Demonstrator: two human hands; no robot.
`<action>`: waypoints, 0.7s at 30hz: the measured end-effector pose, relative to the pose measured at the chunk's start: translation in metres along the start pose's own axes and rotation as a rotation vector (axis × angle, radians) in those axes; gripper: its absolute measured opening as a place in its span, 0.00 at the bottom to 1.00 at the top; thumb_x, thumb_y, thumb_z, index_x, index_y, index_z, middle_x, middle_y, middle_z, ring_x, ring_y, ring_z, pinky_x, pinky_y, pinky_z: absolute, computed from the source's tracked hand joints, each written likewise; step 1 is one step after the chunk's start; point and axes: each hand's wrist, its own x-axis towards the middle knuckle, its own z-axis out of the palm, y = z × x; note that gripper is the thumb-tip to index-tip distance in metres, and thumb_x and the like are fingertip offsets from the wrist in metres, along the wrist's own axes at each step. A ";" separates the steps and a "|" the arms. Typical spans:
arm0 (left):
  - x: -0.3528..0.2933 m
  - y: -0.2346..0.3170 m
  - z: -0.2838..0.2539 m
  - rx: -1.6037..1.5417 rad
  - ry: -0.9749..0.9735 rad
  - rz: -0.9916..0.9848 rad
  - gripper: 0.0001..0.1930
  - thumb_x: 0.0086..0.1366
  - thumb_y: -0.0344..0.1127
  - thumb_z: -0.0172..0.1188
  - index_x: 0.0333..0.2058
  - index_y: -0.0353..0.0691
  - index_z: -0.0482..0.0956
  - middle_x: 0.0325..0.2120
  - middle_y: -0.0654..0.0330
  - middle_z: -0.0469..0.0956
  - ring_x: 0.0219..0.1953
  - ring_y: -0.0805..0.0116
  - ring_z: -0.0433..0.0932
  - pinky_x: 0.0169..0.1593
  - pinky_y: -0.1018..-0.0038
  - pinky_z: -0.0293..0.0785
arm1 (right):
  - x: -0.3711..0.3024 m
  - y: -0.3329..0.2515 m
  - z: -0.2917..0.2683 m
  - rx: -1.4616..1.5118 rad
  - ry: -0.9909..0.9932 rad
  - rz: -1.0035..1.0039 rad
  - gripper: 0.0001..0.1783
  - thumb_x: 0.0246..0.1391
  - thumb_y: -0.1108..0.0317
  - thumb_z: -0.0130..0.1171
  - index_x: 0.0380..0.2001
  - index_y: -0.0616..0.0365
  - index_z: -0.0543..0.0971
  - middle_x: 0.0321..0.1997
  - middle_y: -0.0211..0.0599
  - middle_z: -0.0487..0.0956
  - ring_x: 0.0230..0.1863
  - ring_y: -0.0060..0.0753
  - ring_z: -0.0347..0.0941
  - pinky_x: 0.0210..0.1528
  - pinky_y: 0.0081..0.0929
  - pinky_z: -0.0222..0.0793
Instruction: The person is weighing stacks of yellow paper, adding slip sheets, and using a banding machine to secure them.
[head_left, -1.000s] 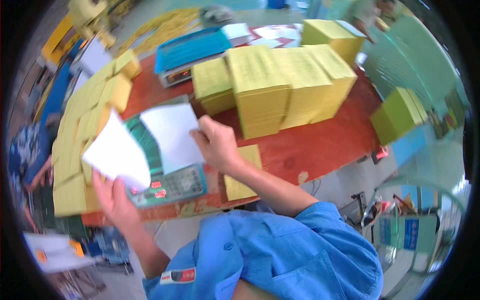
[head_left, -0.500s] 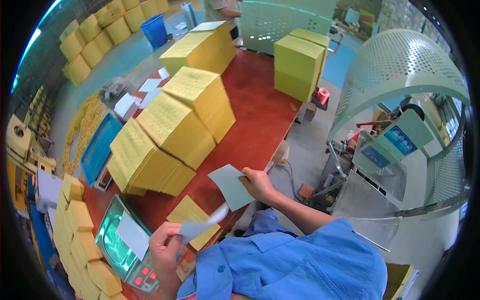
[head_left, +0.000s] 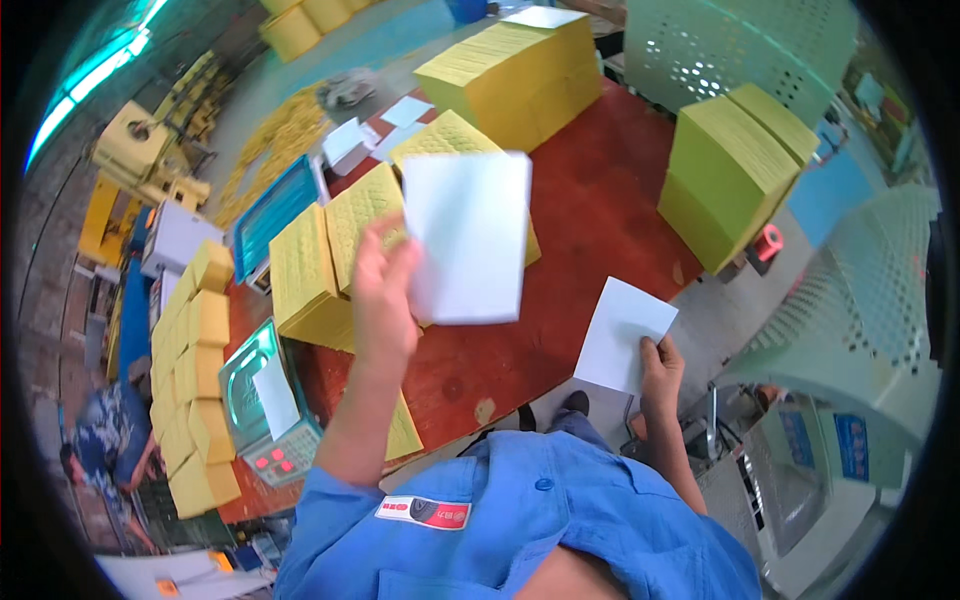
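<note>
My left hand (head_left: pixel 382 285), blurred a little by motion, is raised in front of the yellow stacks and pinches a white paper sheet (head_left: pixel 470 238) by its left edge. Farther right and lower, my right hand (head_left: pixel 662 372) grips another pale paper sheet (head_left: pixel 618 325) between thumb and fingers at the red table's near edge. Behind the left hand's sheet stand stacks of yellow textured paper (head_left: pixel 300 270), partly hidden by it. A single small yellow piece (head_left: pixel 405 430) lies beside my left forearm.
A digital scale (head_left: pixel 270 375) with a sheet on its pan sits left on the red table (head_left: pixel 590 210). Yellow bundles (head_left: pixel 190 400) are piled beyond it, near a crouching person (head_left: pixel 110 430). More yellow stacks (head_left: pixel 730 165) stand right. A perforated metal guard (head_left: pixel 850 300) flanks the right side.
My left hand has risen from beside the scale with its sheet, now held up before the stacks. The right hand still holds its sheet. The view has shifted, and the crouching person has come into it.
</note>
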 end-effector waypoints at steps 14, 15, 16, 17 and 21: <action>0.148 -0.020 -0.004 1.055 0.106 -0.047 0.10 0.59 0.31 0.54 0.37 0.34 0.78 0.31 0.62 0.79 0.32 0.70 0.77 0.35 0.74 0.72 | 0.047 -0.028 0.054 0.112 -0.382 0.028 0.08 0.60 0.73 0.52 0.40 0.64 0.77 0.33 0.27 0.78 0.32 0.15 0.69 0.36 0.18 0.65; 0.147 -0.016 -0.006 1.276 0.030 0.036 0.09 0.59 0.33 0.55 0.36 0.35 0.79 0.27 0.64 0.79 0.27 0.71 0.76 0.32 0.74 0.72 | 0.048 -0.028 0.055 0.118 -0.384 0.055 0.08 0.60 0.73 0.52 0.39 0.64 0.77 0.33 0.27 0.78 0.32 0.15 0.70 0.36 0.18 0.65; 0.148 -0.020 -0.013 1.220 0.008 0.112 0.08 0.59 0.30 0.55 0.36 0.35 0.77 0.23 0.67 0.76 0.22 0.74 0.73 0.26 0.75 0.69 | 0.048 -0.028 0.056 0.122 -0.385 0.082 0.07 0.60 0.73 0.53 0.39 0.64 0.77 0.33 0.27 0.78 0.32 0.15 0.70 0.36 0.18 0.65; 0.148 -0.021 -0.017 1.225 0.020 0.107 0.08 0.59 0.30 0.55 0.36 0.35 0.77 0.23 0.67 0.76 0.22 0.74 0.73 0.26 0.75 0.69 | 0.047 -0.028 0.057 0.122 -0.397 0.084 0.07 0.60 0.73 0.53 0.39 0.64 0.77 0.33 0.27 0.78 0.32 0.15 0.70 0.36 0.18 0.65; 0.146 -0.014 -0.012 0.546 0.018 -0.166 0.06 0.57 0.24 0.58 0.35 0.37 0.75 0.23 0.65 0.75 0.20 0.79 0.71 0.18 0.83 0.61 | 0.053 -0.022 0.057 0.111 -0.403 0.102 0.09 0.60 0.74 0.52 0.42 0.64 0.78 0.35 0.29 0.79 0.33 0.18 0.72 0.37 0.19 0.67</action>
